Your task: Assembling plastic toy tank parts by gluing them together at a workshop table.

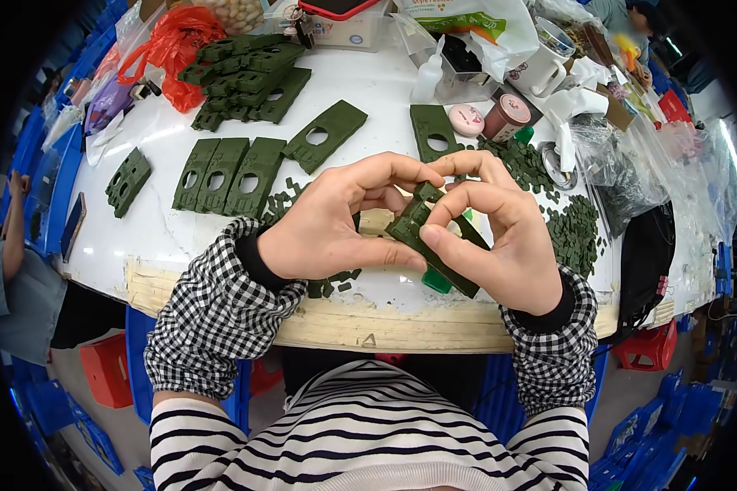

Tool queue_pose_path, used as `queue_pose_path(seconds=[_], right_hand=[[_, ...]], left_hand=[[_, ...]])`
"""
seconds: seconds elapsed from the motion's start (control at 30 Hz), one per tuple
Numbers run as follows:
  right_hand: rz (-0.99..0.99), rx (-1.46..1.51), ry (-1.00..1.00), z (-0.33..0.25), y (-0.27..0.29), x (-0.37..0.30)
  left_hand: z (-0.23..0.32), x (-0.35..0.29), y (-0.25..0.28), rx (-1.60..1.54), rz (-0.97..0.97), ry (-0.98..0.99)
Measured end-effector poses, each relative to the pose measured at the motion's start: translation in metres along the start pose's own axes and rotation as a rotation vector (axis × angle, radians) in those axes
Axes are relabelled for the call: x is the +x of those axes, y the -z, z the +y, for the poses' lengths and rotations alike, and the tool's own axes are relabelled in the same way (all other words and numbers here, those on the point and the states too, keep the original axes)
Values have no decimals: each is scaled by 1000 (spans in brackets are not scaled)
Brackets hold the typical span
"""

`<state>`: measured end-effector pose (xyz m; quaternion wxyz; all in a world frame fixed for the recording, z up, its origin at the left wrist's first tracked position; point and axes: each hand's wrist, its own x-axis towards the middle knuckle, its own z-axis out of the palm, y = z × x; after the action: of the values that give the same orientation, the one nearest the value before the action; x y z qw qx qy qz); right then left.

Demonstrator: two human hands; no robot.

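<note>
On the near right side of the row of three holed green plates (pixel 222 155), the left hand (pixel 323 221) and right hand (pixel 504 241) pinch a dark green molded part (pixel 407 222) between them, apparently for close fingertip work, so the next move calls for steady, light thumb pressure.

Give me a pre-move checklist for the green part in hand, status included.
1. Held green part gripped by right hand: ok.
2. Left hand touching the part: cannot tell.
3. Details on its covered faces: cannot tell, fingers block them.
4. Checkered sleeves clear of the part: ok.
5. Table free of loose bits by left wrist: not ok, small green pieces there.
</note>
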<state>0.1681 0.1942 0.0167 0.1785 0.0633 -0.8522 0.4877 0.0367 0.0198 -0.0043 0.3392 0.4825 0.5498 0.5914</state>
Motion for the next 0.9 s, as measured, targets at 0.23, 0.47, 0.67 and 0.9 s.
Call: queue_pose_path(seconds=[0.23,0.47,0.67,0.9], right_hand=[[-4,-2,-7,1,0,-1],[18,-34,-2,0,-2,-1],[2,-52,-13,-1,-1,-2],[-2,-59,-14,-1,-3,-3]], left_hand=[[0,0,0,28,-10,-3],[1,0,-1,43,-5,-5],[-1,-1,-1,25,-3,-13],[2,-1,0,67,-7,17]])
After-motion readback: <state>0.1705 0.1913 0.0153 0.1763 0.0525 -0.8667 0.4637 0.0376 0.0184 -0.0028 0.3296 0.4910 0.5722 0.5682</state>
